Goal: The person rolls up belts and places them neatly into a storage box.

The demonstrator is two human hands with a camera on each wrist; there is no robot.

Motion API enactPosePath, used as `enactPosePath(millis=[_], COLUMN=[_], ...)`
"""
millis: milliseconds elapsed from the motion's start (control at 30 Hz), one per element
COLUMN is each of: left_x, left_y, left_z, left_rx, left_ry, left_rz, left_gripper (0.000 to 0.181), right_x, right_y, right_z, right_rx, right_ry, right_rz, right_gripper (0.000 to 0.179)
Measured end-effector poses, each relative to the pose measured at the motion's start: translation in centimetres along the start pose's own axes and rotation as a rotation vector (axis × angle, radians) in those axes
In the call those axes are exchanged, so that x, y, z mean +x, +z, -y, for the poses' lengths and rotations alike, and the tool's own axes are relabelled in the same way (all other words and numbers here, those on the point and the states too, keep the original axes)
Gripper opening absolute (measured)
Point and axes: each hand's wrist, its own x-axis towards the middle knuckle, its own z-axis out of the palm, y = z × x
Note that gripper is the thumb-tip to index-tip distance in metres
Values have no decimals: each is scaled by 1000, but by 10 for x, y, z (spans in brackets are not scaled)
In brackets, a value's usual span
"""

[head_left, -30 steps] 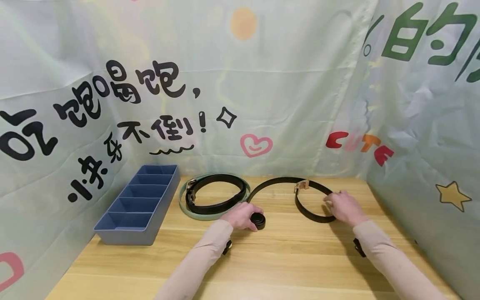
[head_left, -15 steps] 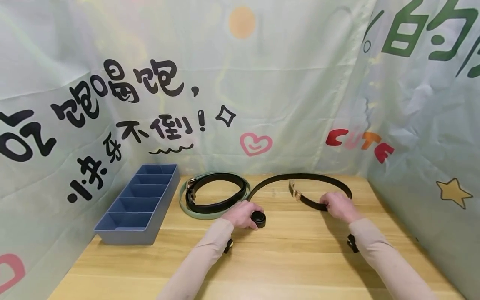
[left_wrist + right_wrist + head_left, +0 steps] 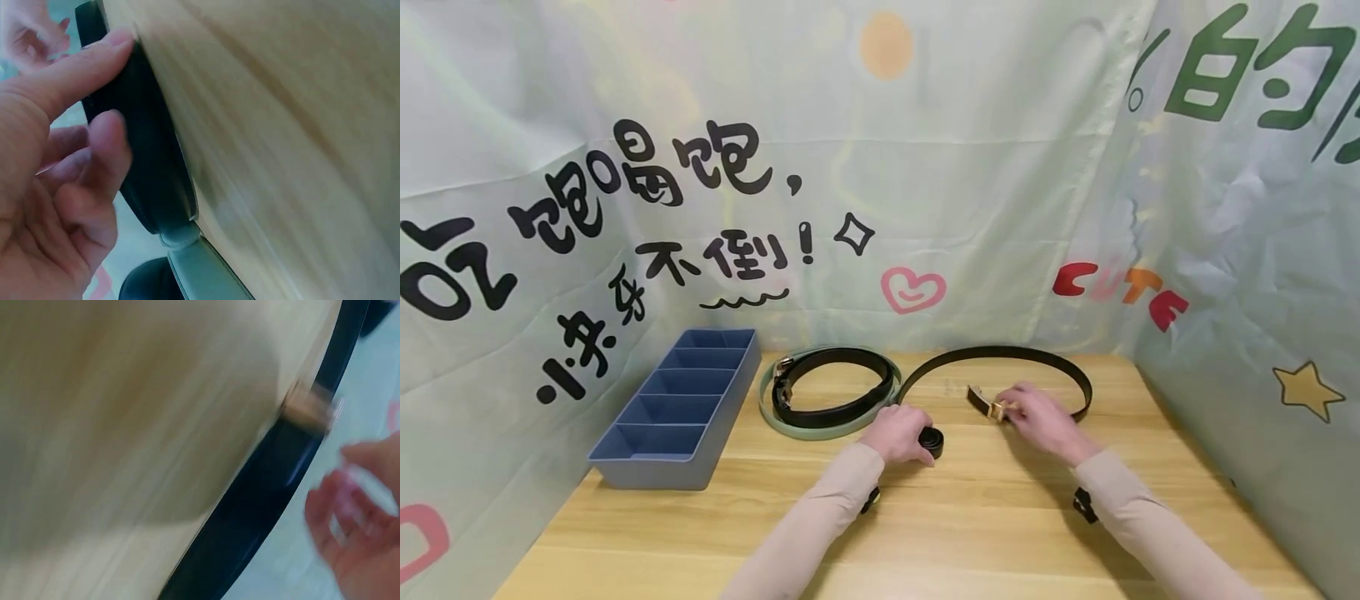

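Note:
A long black belt [image 3: 1000, 352] runs in an arc along the back of the table, its near end wound into a small tight roll. My left hand [image 3: 901, 433] holds that roll, thumb and fingers on either side of it. In the left wrist view, the thumb [image 3: 94, 69] lies over the black strap. At the belt's other end is a gold-toned buckle [image 3: 997, 411]. My right hand [image 3: 1043, 423] is right by the buckle in the head view. The right wrist view shows its blurred fingers [image 3: 322, 512] loosely bent, beside the strap and apart from it.
A blue-grey box [image 3: 700, 467] with several compartments stands on the left. Between it and my left hand lie a looped black belt [image 3: 842, 415] and a light green belt [image 3: 805, 432]. Printed cloth [image 3: 985, 208] walls in the back and sides of the wooden table [image 3: 985, 533].
My right hand has moved left along the belt toward the buckle. The buckle end has swung down and the arc has widened to the right. My left hand and the roll have shifted slightly right.

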Motion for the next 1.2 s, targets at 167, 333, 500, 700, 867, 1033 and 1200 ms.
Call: enactPosePath(millis=[167, 333, 500, 700, 867, 1033, 1200], left_x=[5, 3, -4, -5, -2, 2, 5], left_y=[2, 8, 7, -8, -16, -11, -5], left_z=[-12, -19, -17, -3, 0, -7, -13], left_rx=[33, 46, 38, -35, -97, -139, -146], left_ry=[-28, -60, -7, 90, 79, 13, -37], left_rz=[-26, -68, -44, 109, 156, 128, 44], left_gripper=[40, 39, 35, 39, 46, 32, 27], right_x=[4, 8, 13, 21, 27, 26, 24], right_y=[20, 35, 44, 44, 40, 37, 36], right_z=[39, 61, 66, 64, 62, 70, 79], right_rx=[152, 137, 111, 120, 149, 57, -130], right_ry=[-254, -328, -386, -436, -447, -376, -332], right_rz=[165, 244, 244, 233, 255, 285, 252], right_gripper=[34, 31, 21, 19, 20, 15, 6])
